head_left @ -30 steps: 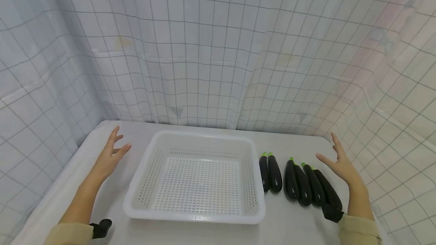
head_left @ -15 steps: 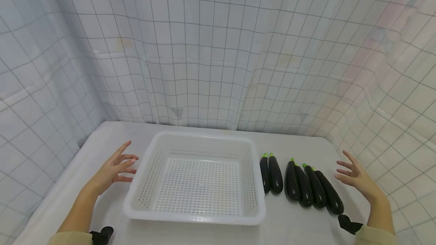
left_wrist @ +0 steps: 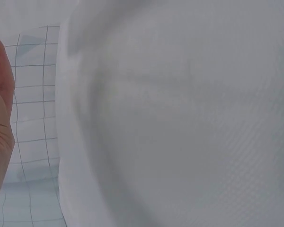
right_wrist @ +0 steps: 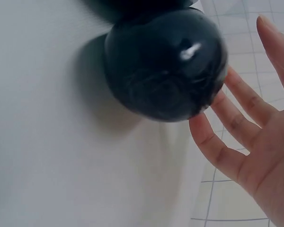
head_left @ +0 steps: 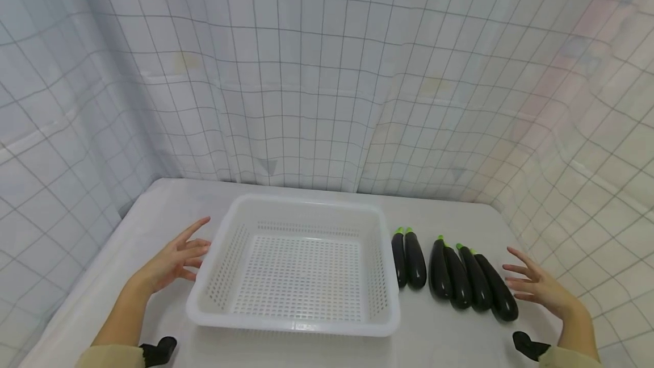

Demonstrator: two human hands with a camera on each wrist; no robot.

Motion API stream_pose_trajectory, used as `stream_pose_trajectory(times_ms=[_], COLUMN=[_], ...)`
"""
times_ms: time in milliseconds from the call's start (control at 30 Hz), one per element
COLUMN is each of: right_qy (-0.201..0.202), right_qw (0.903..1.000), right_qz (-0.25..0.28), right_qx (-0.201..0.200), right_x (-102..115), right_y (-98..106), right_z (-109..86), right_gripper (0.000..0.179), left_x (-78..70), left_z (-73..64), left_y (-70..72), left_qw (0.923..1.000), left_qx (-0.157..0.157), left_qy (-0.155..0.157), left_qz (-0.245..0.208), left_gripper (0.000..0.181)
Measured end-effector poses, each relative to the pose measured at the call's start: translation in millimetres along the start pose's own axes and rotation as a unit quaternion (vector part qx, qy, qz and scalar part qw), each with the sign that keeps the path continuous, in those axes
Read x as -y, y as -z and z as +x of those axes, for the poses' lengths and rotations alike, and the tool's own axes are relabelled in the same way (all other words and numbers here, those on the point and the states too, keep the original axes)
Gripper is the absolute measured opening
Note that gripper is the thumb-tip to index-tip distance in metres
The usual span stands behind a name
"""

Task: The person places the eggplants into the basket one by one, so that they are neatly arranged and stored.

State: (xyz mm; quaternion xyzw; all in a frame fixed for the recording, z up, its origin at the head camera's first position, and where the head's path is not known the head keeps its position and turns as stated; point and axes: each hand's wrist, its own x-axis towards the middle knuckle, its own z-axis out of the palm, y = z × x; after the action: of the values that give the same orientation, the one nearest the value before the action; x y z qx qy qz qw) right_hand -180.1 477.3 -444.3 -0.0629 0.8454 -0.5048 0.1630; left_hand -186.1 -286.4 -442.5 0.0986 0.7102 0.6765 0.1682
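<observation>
A white perforated plastic basket (head_left: 293, 327) stands in the middle of the table with nothing in it. My left hand (head_left: 171, 260) is at its left side, fingers spread loosely, fingertips right at the rim. To the right of the basket lie several dark eggplants with green stem ends; the rightmost eggplant (head_left: 495, 288) is nearest my right hand (head_left: 546, 288). That hand's fingers are extended and point toward it. In the right wrist view the rounded end of an eggplant (right_wrist: 165, 66) covers some of the fingertips. Neither hand grips anything.
Two eggplants (head_left: 415, 260) lie close against the basket's right wall, apart from the other group. A white cloth covers the table (head_left: 434, 339). Grid-patterned curtains (head_left: 317, 101) hang behind and at both sides. A black strap (head_left: 159, 351) shows at the left cuff.
My left hand has moved right and nearer me, up to the basket's rim. My right hand has moved right and down, beside the rightmost eggplant. Basket and eggplants have not moved.
</observation>
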Motion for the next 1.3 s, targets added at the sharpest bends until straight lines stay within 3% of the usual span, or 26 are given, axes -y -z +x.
stream_pose_trajectory(times_ms=[133, 267, 467, 800, 1100, 1300], right_qy=[-0.022, -0.048, -0.053, -0.100, -0.117, -0.123], right_qw=[0.9995, 0.9982, 0.9970, 0.9942, 0.9917, 0.9914], right_qz=[0.005, 0.018, 0.033, 0.025, 0.032, 0.025], right_qx=[0.024, 0.032, 0.045, 0.032, 0.043, 0.035], right_x=[-3.2, -5.5, -7.4, -12.4, -12.9, -13.0], right_y=[-1.7, -4.7, -8.6, -12.7, -13.2, -14.4], right_z=[-0.1, -0.1, 0.1, 4.4, 4.1, 5.6], right_gripper=[0.077, 0.075, 0.067, 0.070, 0.069, 0.069], left_x=[0.7, 1.0, -1.0, -4.5, -6.0, -6.3], left_z=[0.9, 3.4, 5.0, 4.5, 6.2, 5.6], left_y=[-1.4, -1.6, -2.0, -4.5, -2.8, -2.5], left_qw=[0.9995, 0.9990, 0.9974, 0.9953, 0.9952, 0.9935], left_qx=[0.002, 0.021, 0.044, 0.065, 0.064, 0.076], left_qy=[0.017, 0.015, 0.009, -0.018, 0.003, -0.013], left_qz=[-0.026, -0.035, -0.056, -0.069, -0.074, -0.083], left_gripper=[0.064, 0.062, 0.063, 0.063, 0.067, 0.066])
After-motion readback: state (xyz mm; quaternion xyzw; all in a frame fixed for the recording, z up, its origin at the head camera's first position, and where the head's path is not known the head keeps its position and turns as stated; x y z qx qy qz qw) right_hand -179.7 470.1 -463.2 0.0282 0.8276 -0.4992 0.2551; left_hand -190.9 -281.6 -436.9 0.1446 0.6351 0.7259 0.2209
